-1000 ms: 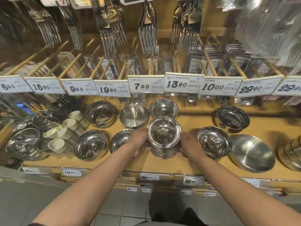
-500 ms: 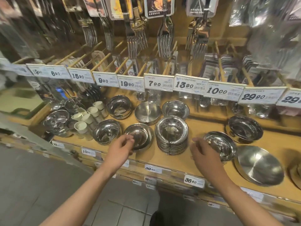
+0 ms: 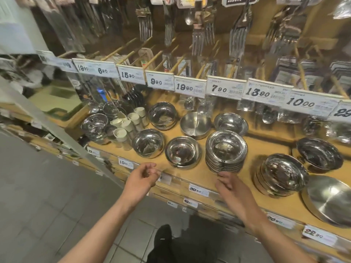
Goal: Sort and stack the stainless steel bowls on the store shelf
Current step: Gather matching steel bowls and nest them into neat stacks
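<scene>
left of the tall bowl stack (image 3: 226, 151), the left hand (image 3: 141, 179) hangs off the shelf (image 3: 201, 176) edge, fingers loosely curled, holding nothing. a low bowl stack (image 3: 182, 152) sits just left of the tall one. the right hand (image 3: 232, 189) is below it, fingers relaxed, tips near its base.

Hanging forks (image 3: 201, 35) — price tags (image 3: 224, 88) (below)
</scene>
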### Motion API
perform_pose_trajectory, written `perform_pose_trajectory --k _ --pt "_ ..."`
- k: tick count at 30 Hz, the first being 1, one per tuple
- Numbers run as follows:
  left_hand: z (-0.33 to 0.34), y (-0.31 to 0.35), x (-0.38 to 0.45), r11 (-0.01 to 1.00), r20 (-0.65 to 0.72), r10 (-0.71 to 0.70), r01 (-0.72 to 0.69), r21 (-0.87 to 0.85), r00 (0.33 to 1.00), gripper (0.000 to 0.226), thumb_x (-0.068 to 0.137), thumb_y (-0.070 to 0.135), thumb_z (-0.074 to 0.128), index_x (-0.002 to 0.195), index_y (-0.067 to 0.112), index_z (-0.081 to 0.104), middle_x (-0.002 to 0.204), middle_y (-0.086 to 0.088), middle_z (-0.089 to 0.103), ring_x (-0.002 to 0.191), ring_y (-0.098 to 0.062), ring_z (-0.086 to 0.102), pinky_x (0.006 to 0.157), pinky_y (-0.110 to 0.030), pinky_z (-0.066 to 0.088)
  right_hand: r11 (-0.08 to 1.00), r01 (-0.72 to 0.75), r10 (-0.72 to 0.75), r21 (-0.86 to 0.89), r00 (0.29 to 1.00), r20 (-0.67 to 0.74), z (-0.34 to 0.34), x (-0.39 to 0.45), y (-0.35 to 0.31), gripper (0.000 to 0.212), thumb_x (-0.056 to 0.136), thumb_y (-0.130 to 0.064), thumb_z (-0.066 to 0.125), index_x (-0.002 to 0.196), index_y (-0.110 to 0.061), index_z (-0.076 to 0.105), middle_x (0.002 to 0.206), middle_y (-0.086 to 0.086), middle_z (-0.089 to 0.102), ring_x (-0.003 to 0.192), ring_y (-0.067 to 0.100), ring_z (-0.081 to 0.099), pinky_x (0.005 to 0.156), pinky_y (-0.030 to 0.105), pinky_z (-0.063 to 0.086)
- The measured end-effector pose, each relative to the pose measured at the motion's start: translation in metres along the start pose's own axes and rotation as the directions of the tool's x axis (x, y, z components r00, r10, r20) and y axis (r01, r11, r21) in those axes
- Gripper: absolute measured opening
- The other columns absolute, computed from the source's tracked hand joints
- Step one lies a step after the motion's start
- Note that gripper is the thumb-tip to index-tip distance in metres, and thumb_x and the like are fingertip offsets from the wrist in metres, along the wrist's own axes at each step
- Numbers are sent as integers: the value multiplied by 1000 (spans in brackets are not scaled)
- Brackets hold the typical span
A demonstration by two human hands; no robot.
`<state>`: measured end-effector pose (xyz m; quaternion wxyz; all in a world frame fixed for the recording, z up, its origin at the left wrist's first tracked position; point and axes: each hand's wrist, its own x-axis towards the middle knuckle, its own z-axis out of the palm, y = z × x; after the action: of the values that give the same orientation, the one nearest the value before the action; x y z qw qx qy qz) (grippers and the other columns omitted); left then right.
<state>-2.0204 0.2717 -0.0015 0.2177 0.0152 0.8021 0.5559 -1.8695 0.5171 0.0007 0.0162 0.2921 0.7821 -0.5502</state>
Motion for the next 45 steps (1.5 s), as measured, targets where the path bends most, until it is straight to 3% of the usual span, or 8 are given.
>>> perform_pose_trajectory --k 9,14,17,27,32,38,42,45 --pt "-62 -6 96 997 77 -29 23 69 997 29 87 5 72 112 18 64 92 3 67 79 -11 65 78 -28 54 994 -33 18 -100 990 -143 74 86 -43 22 93 -27 67 114 -25 64 96 -11 69 77 2 59 64 18 42" --pt "-88 -14 140 979 74 -85 70 191 994 19 87 10 73 104 15 66 94 -2 69 91 -22 66 95 -42 54 951 -95 28 -295 975 -222 106 141 -63 40 97 -22 62 136 -13 56 123 7 67 112 27 63 81 24 37" --pt "-96 -18 156 961 68 -115 94 261 991 13 87 15 74 97 17 67 97 -2 73 97 -25 68 96 -41 52 912 -239 164 -334 958 -237 113 159 -64 38 95 -19 62 131 -8 55 118 14 70 108 34 66 77 27 42" --pt "-106 -23 181 935 135 -128 74 347 982 16 82 15 75 91 25 66 86 8 75 84 -11 70 71 -31 51 718 -431 315 -547 901 -298 119 185 -71 36 91 -15 62 124 -2 55 119 19 69 110 37 68 86 38 54" --pt "-109 -20 179 946 159 -114 59 319 981 21 82 13 73 95 25 62 89 5 73 85 -13 68 76 -30 51 759 -417 293 -500 904 -310 121 182 -77 38 90 -7 60 124 2 46 120 25 65 110 43 65 86 40 51" --pt "-102 -6 170 960 136 7 -45 277 991 16 90 7 70 103 12 63 90 -1 68 67 -1 64 54 -9 45 871 -329 189 -365 910 -370 106 162 -87 25 96 -13 52 115 2 57 109 25 69 98 42 67 79 38 50" --pt "-87 16 161 962 210 41 -95 254 977 19 92 10 67 109 18 64 97 1 70 84 -12 67 72 -23 55 956 -230 131 -180 887 -442 84 137 -99 22 100 -18 51 109 -4 65 102 19 71 77 31 68 64 33 52" --pt "-69 31 157 946 303 66 -156 284 951 14 94 12 64 105 20 65 96 4 71 85 -12 66 78 -30 55 965 -164 231 202 898 -374 64 111 -104 26 101 -9 44 122 -16 59 105 14 70 66 28 76 57 36 62"
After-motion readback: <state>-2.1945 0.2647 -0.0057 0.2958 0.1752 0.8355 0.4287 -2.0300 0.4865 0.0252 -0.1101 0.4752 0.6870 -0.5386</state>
